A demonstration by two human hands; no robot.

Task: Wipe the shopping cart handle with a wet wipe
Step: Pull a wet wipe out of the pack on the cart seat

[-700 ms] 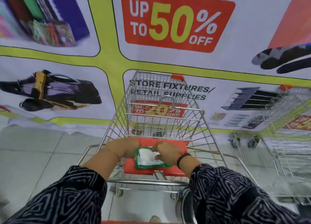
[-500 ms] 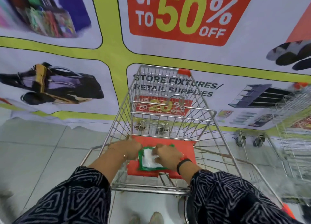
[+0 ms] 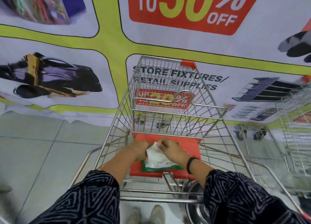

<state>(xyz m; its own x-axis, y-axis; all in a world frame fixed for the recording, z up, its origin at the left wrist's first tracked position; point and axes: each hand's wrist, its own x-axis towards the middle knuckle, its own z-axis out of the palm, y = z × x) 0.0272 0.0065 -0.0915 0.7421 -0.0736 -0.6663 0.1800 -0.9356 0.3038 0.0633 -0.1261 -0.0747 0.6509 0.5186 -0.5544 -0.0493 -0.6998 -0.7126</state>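
A green wet wipe packet (image 3: 159,168) lies on the red seat flap (image 3: 193,144) of a steel wire shopping cart (image 3: 168,96). My left hand (image 3: 140,148) grips the packet's left edge. Over the packet's top, my right hand (image 3: 173,151) pinches a white wet wipe (image 3: 154,152) that bulges up from the opening. The cart's steel handle bar (image 3: 151,199) runs across near my body, below both forearms, and neither hand touches it.
A printed sale banner (image 3: 185,10) covers the wall right behind the cart's front. A second wire cart (image 3: 296,123) stands to the right. Pale floor tiles (image 3: 33,156) lie to the left. My shoes (image 3: 156,213) and a shiny metal bowl (image 3: 198,212) show under the handle.
The view has tilted down and drawn closer to the cart. My right hand has lifted the white wipe up out of the packet; my left hand stays on the packet's edge.
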